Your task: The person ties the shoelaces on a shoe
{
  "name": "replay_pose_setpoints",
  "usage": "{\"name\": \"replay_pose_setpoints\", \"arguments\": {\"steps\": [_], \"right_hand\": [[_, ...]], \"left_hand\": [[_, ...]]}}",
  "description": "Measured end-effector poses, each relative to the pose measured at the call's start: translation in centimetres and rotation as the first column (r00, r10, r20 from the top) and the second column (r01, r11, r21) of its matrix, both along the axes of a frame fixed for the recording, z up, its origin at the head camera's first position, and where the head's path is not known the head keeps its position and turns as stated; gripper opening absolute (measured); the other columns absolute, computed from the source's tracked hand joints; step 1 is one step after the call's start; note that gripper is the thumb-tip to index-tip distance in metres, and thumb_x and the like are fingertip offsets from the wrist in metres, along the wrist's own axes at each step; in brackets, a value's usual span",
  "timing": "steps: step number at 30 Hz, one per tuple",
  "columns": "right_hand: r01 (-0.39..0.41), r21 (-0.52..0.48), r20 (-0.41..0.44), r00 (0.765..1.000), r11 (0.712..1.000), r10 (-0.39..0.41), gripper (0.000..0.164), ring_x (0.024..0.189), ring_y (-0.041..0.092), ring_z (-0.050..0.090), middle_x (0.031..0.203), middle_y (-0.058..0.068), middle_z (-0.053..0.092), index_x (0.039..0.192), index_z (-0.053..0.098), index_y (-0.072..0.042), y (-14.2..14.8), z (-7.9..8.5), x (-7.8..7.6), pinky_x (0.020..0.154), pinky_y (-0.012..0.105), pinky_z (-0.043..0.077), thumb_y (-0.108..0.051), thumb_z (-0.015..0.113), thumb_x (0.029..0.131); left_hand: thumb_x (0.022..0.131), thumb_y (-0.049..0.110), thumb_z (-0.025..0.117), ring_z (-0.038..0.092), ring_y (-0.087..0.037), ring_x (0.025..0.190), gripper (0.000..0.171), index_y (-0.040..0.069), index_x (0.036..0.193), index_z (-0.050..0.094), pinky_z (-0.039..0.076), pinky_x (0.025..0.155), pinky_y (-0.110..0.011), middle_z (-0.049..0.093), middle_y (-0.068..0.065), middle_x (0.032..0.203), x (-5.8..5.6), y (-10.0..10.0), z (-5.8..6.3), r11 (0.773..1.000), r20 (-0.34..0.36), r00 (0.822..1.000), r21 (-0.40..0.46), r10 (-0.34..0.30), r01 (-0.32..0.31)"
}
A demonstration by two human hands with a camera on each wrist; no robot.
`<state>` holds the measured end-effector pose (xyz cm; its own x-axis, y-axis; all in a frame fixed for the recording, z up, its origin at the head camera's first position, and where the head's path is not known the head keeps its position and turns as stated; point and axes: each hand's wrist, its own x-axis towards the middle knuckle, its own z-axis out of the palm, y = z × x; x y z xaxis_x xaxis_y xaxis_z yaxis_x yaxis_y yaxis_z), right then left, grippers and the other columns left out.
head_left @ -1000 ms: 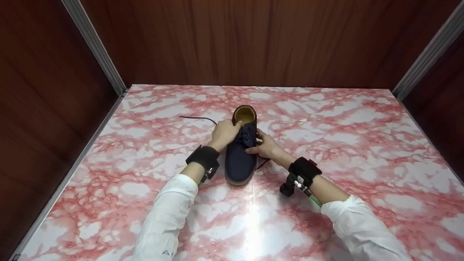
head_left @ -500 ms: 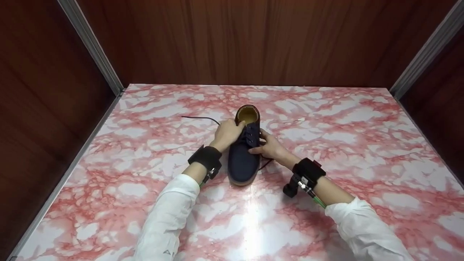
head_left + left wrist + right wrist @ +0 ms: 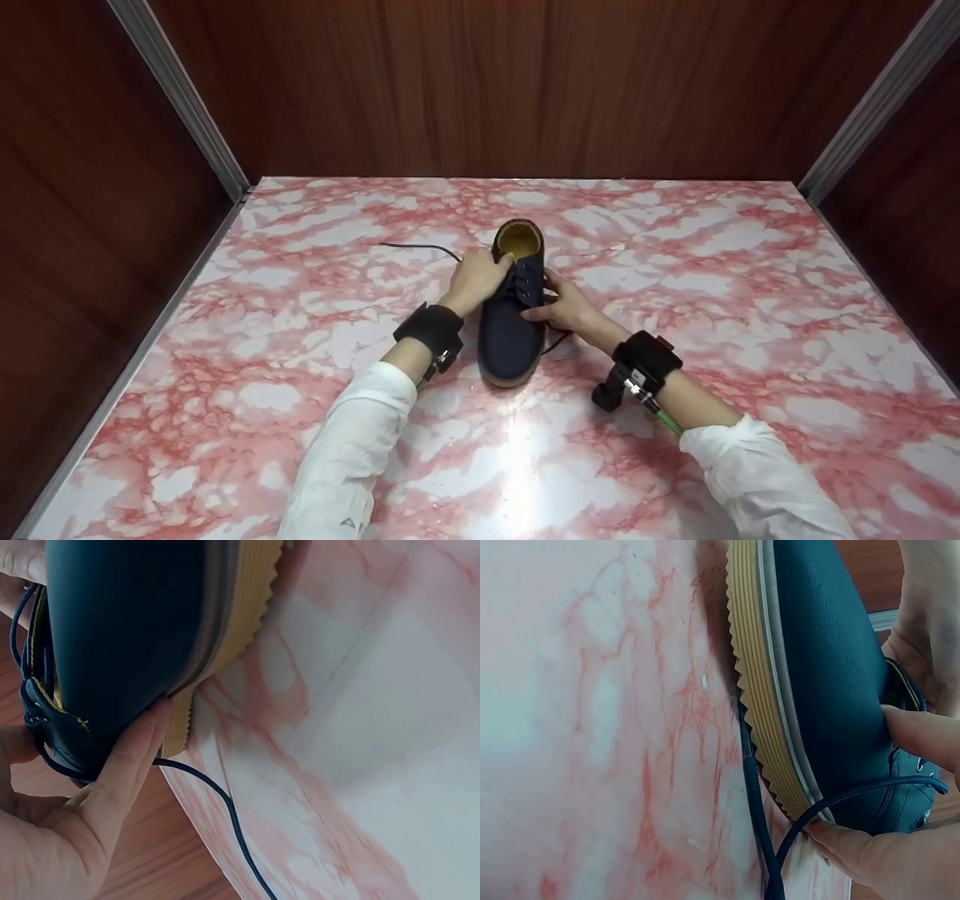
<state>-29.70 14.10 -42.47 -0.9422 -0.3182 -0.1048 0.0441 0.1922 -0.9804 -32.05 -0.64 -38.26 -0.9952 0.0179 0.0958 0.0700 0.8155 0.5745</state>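
A dark navy lace-up shoe (image 3: 511,341) stands on the table, toe toward me, its yellowish lining showing at the opening. On its left side my left hand (image 3: 478,279) grips the upper, thumb at the edge of the opening and fingers along the side. My right hand (image 3: 568,306) holds the other side, thumb on the upper near the eyelets and fingers low by the ribbed tan sole (image 3: 769,682). One loose lace (image 3: 234,817) trails off to the left. Another lace end (image 3: 859,789) crosses the right side of the shoe and hangs to the table.
The table (image 3: 300,360) has a red and white marbled top. Dark wood panels (image 3: 480,90) enclose it at the back and both sides, with metal posts (image 3: 180,97) at the corners. Black cuffs (image 3: 649,360) with cameras sit on both wrists.
Both hands and the shoe appear slightly further right in the head view, as does the left lace, while the table edges shift a little left. The grip on the shoe looks the same.
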Motion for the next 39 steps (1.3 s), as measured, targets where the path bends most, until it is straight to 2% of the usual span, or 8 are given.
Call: {"name": "replay_pose_setpoints", "arguments": {"steps": [6,8,13,18,22,27,34,39], "right_hand": [[-0.011,-0.055,0.022,1.000,0.998,0.013,0.087,0.093,0.019,0.033,0.111,0.007,0.026,0.115,0.017,-0.023,1.1,-1.9,-1.3,0.061,0.030,0.036,-0.011,0.068,0.045],[-0.009,-0.069,0.031,0.999,0.998,0.012,0.088,0.095,0.020,0.030,0.111,0.006,0.026,0.114,0.017,-0.024,1.4,-2.4,-1.6,0.061,0.029,0.036,-0.011,0.069,0.044],[0.011,0.003,0.010,1.000,1.000,-0.011,0.088,0.099,0.026,0.024,0.113,0.009,0.024,0.117,0.012,-0.019,1.5,-1.0,-0.3,0.063,0.029,0.035,-0.010,0.067,0.048],[0.034,0.034,0.021,0.999,0.999,-0.035,0.089,0.098,0.026,0.023,0.112,0.007,0.026,0.117,0.013,-0.019,2.2,-1.2,-0.4,0.063,0.028,0.035,-0.014,0.068,0.046],[0.028,0.017,0.032,0.999,0.999,-0.028,0.091,0.097,0.022,0.027,0.111,0.005,0.027,0.116,0.013,-0.020,2.9,-2.0,-1.1,0.063,0.028,0.035,-0.015,0.069,0.045],[-0.010,-0.023,0.052,0.999,1.000,0.011,0.090,0.092,0.015,0.035,0.113,0.006,0.023,0.117,0.009,-0.021,3.6,-1.6,-0.7,0.062,0.030,0.035,-0.013,0.067,0.048],[0.019,-0.006,0.085,0.996,1.000,-0.018,0.088,0.091,0.014,0.035,0.113,0.003,0.024,0.116,0.011,-0.025,4.1,-1.4,-0.4,0.061,0.031,0.036,-0.014,0.067,0.048],[0.028,-0.022,0.092,0.995,0.999,-0.026,0.087,0.088,0.011,0.038,0.112,0.005,0.024,0.115,0.012,-0.027,4.2,-1.2,-0.3,0.059,0.030,0.037,-0.014,0.067,0.048]], "left_hand": [[0.067,0.046,0.038,0.048,-0.017,0.064,0.045,0.004,0.072,0.055,0.035,0.054,-0.028,0.052,-0.008,0.073,-0.1,0.4,-0.3,1.000,-0.002,1.000,-0.011,-0.017,0.017],[0.067,0.046,0.038,0.048,-0.016,0.063,0.044,0.005,0.070,0.055,0.035,0.053,-0.028,0.052,-0.007,0.072,-0.1,0.5,-0.3,1.000,-0.003,1.000,-0.012,-0.021,0.021],[0.067,0.046,0.038,0.048,-0.016,0.062,0.045,0.005,0.066,0.054,0.035,0.053,-0.026,0.051,-0.007,0.070,0.0,0.9,-0.4,1.000,-0.013,1.000,-0.006,-0.024,0.024],[0.067,0.046,0.039,0.047,-0.017,0.061,0.044,0.004,0.065,0.054,0.035,0.054,-0.026,0.050,-0.007,0.068,0.0,1.3,-0.4,0.999,-0.034,0.999,0.013,-0.042,0.043],[0.067,0.045,0.039,0.048,-0.016,0.060,0.043,0.005,0.064,0.054,0.035,0.053,-0.026,0.051,-0.007,0.066,0.1,1.6,-0.4,0.998,-0.037,0.998,0.014,-0.053,0.054],[0.068,0.046,0.038,0.048,-0.016,0.060,0.044,0.005,0.067,0.054,0.035,0.052,-0.026,0.051,-0.007,0.068,0.1,2.1,-0.3,0.998,-0.026,0.997,0.008,-0.067,0.068],[0.067,0.049,0.036,0.048,-0.016,0.065,0.048,0.005,0.072,0.055,0.035,0.054,-0.026,0.052,-0.008,0.073,0.2,2.8,-0.3,0.997,-0.016,0.998,-0.028,-0.067,0.067],[0.066,0.052,0.034,0.048,-0.017,0.064,0.051,0.005,0.072,0.054,0.035,0.054,-0.026,0.052,-0.007,0.073,0.3,2.7,-0.3,0.996,-0.003,0.996,-0.008,-0.094,0.094]]}}
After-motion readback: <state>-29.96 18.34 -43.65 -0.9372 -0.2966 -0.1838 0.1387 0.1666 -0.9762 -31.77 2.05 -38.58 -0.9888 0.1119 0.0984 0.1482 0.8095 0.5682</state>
